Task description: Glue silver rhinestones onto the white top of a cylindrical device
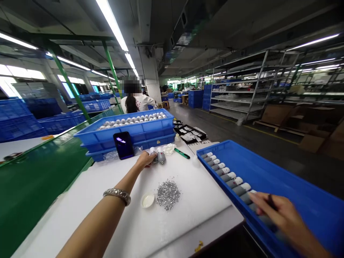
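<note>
My left hand (146,159) reaches across the white tabletop, its fingers closed on a small grey, rounded piece (154,159) with a white end. A similar grey piece (161,158) stands beside it. On the right, my right hand (281,213), slightly blurred, is over the blue tray (290,182). Its thumb and fingers pinch the white end of a grey-and-white piece (251,194) in the row along the tray's near side. A heap of small silvery metal parts (168,194) lies on the tabletop, next to a shallow white dish (147,200).
Stacked blue crates (129,129), the top one filled with similar pieces, stand at the back. A phone (123,145) leans against them. A green cutter knife (182,153) lies nearby. A green conveyor belt (45,182) runs along the left. A person (138,102) sits beyond the crates.
</note>
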Demonstrator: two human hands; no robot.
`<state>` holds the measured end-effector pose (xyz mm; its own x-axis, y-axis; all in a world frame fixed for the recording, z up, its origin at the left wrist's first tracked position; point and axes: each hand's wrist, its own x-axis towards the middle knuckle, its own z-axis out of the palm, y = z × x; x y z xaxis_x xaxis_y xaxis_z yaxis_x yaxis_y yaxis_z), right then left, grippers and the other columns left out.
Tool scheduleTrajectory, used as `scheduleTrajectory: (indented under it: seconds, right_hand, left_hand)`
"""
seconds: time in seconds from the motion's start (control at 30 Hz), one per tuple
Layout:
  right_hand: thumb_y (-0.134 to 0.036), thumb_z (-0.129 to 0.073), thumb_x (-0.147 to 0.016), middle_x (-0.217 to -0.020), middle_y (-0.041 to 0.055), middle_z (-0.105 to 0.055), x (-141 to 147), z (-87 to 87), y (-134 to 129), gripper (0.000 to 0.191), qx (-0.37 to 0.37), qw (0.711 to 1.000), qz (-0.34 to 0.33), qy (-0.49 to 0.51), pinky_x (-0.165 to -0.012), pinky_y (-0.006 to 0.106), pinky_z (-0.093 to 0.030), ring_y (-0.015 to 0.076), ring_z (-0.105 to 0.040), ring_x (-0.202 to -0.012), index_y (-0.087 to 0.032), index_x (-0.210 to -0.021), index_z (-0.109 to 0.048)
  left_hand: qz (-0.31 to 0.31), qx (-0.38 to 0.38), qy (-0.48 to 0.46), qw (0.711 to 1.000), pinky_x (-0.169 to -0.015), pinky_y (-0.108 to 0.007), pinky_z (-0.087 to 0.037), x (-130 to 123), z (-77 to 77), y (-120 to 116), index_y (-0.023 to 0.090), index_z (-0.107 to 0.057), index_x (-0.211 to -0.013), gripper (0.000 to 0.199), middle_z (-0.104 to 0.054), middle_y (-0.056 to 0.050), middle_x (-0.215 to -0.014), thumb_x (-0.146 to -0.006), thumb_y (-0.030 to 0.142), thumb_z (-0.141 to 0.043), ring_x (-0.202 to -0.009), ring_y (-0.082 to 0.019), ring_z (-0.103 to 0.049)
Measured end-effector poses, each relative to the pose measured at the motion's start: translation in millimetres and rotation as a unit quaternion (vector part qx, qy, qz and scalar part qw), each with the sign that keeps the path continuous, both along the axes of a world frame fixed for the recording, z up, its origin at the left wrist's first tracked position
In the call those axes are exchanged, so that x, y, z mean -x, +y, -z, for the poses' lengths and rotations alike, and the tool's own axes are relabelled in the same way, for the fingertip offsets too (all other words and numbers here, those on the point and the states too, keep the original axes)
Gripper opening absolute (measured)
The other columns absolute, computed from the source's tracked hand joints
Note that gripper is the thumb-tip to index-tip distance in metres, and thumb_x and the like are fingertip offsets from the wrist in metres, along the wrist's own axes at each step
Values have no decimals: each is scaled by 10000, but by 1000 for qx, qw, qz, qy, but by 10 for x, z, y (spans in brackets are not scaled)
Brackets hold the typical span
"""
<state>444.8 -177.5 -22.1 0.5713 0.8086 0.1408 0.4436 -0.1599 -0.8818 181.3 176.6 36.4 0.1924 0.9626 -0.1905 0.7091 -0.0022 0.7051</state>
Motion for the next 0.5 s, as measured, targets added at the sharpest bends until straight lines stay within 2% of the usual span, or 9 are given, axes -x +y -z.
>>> scheduleTrajectory:
  seconds: [0.1,0.17,0.2,0.27,0.33,0.43,0.5]
  right_hand:
    - [-763,-410,-845,-555,49,-492,111,-21,534,619,-50,998,-48,-11,-581,356,-492,208,-510,-530,-228,-608,-610]
    - [-713,-341,-902,-511,21,-429,135,-55,793,617,-69,994,-79,-16,-568,340,-466,195,-472,-511,-226,-654,-629]
    - [-684,-301,-928,-543,29,-463,141,-79,875,620,-78,992,-95,-19,-600,337,-471,202,-499,-553,-228,-689,-645]
    - [-618,-232,-970,-701,60,-566,164,-131,952,610,-91,988,-125,-28,-708,339,-483,223,-563,-707,-236,-792,-672]
    - [-564,-196,-993,-850,73,-600,217,-161,957,581,-91,984,-147,-39,-796,349,-468,233,-570,-826,-248,-917,-678]
    - [-531,-236,-1001,-825,60,-577,350,-117,935,521,-61,981,-178,-57,-772,358,-450,228,-560,-781,-258,-972,-679]
    - [-526,-308,-992,-787,49,-571,444,-42,918,483,-32,977,-198,-67,-725,351,-441,218,-560,-733,-259,-885,-696]
  left_hand:
    - [-9,34,-41,999,-813,-449,-567,-30,34,52,177,-594,-1215,343,-640,-94,-1210,-916,345,-612,-984,-240,-656]
    - [-16,50,-81,995,-807,-445,-567,58,-5,69,175,-600,-1204,337,-644,-90,-1200,-915,348,-614,-977,-240,-657]
    - [-21,57,-106,993,-802,-440,-568,131,-38,65,175,-601,-1198,333,-646,-91,-1191,-915,350,-613,-968,-234,-658]
    - [-31,74,-165,983,-772,-418,-572,313,-119,7,170,-611,-1170,316,-657,-84,-1152,-917,358,-610,-926,-219,-662]
    - [-40,91,-233,967,-708,-372,-574,511,-209,-134,161,-623,-1121,278,-671,-69,-1074,-921,354,-603,-843,-189,-663]
    - [-42,126,-332,934,-630,-264,-573,774,-314,-498,143,-642,-1085,231,-688,-65,-956,-926,284,-553,-753,-145,-664]
    - [-37,147,-378,913,-641,-253,-593,928,-318,-785,163,-653,-1144,312,-712,-77,-973,-886,309,-555,-816,-174,-687]
